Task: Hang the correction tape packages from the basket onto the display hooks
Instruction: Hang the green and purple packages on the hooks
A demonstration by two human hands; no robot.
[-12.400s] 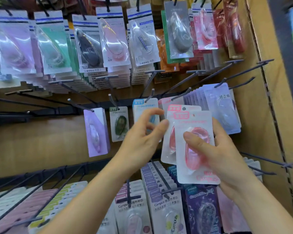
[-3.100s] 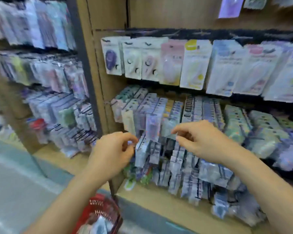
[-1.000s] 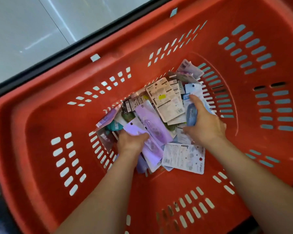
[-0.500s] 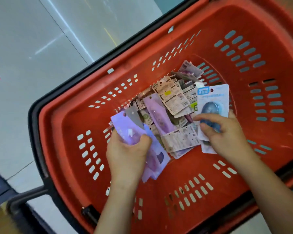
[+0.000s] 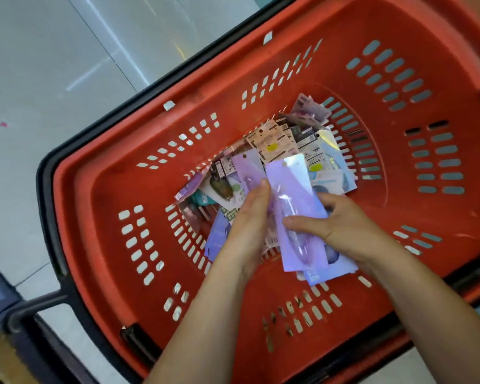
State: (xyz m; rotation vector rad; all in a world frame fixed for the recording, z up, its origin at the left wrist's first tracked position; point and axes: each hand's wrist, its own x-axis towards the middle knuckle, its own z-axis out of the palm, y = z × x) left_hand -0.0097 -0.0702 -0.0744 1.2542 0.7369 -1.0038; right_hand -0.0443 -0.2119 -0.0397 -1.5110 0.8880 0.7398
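Head view: I stood looking down into the red basket (image 5: pixel 108 189), which filled most of the frame over a grey floor (image 5: pixel 39 65); no display hooks showed.
Pile: loose correction tape packages (image 5: pixel 277 145) lay heaped on the basket bottom, upper centre of the frame.
Lilac package: the lilac package (image 5: pixel 291 195) was held above the pile at centre frame, its hang hole (image 5: pixel 284 163) at the upper end.
Right hand: the right hand (image 5: pixel 344 228) laid its thumb across the lilac package, fingers beneath, clamping it on top of some blue packages (image 5: pixel 336 261).
Left hand: the left hand (image 5: pixel 247 225) had its fingers along the package's left edge; whether it gripped, I could not tell.
Handling: I judged it light, stiff card under a slick clear blister that would dent; stacked, the cards would likely slide.
Hold: best pinched on the flat card near the lower end, leaving the hole free.
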